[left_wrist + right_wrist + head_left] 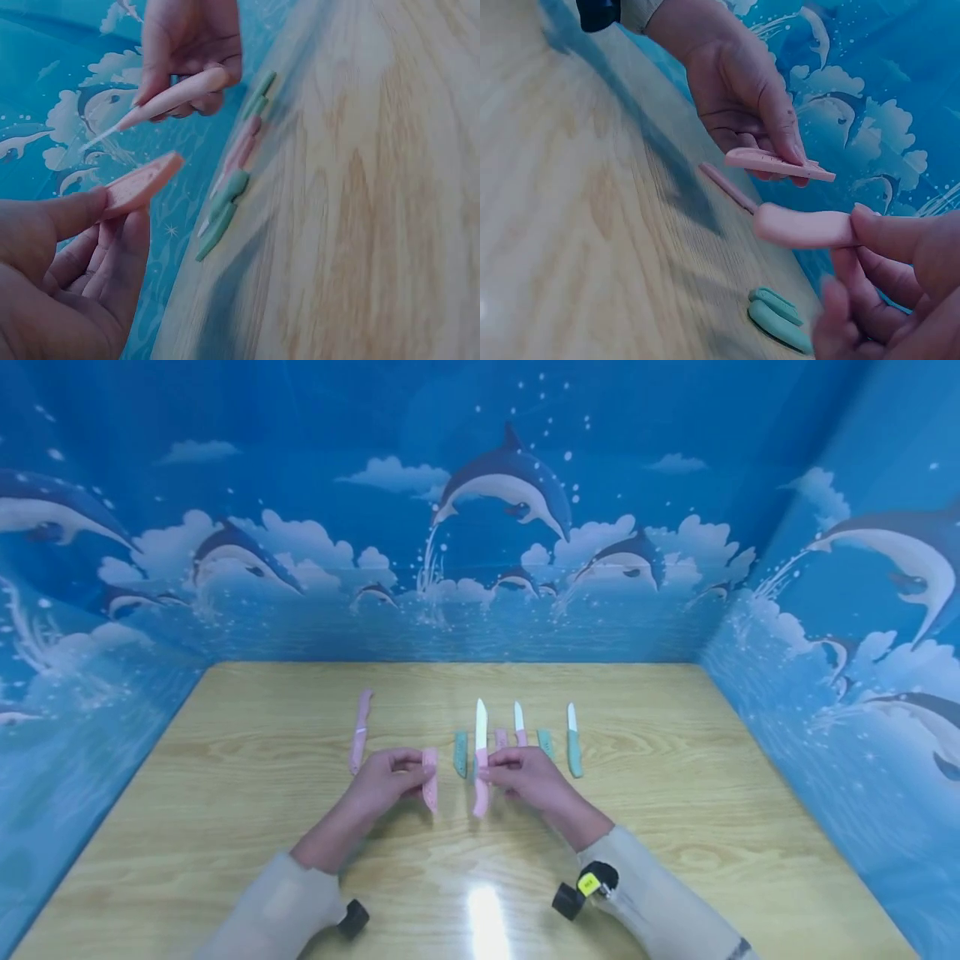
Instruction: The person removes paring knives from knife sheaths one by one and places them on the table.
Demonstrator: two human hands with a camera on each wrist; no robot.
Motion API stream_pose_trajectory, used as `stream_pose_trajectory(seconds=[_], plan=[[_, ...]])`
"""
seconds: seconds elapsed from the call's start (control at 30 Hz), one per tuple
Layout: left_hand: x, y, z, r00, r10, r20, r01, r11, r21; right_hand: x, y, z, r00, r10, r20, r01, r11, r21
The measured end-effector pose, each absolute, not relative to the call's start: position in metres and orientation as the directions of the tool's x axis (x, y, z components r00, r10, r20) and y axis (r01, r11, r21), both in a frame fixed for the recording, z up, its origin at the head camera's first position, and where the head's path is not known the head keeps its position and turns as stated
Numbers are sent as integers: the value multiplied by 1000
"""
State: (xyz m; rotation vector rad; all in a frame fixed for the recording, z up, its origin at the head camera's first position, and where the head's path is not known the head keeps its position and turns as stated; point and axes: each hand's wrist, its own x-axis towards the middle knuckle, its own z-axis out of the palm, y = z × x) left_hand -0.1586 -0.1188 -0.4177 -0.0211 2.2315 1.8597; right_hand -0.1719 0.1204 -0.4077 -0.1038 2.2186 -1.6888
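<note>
Between thumb and fingers, my left hand (384,782) pinches a pink blade sheath (430,782) with small holes in it. My right hand (531,778) pinches a knife (481,789) by its pink handle, its bare pale blade pointing away from me. Sheath and knife are apart, side by side above the table. In the left wrist view, the knife (172,97) is tilted, blade down, over the sheath (141,184). Seen from the right wrist, the knife's handle (806,227) hides its blade.
Left on the wooden table (247,827) lies a pink knife (361,731) in its sheath. Behind my right hand are a green sheath (461,752), a pink sheath (502,739), a small pink knife (519,718), another green sheath (546,743) and a green knife (574,747). Dolphin-print curtains surround the table.
</note>
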Motion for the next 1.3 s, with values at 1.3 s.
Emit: stream_pose_trajectory(seconds=[1.3], plan=[[-216, -127, -433, -999, -9, -42, -34, 760, 649, -221, 38, -420, -984, -118, -132, 2, 739, -674]])
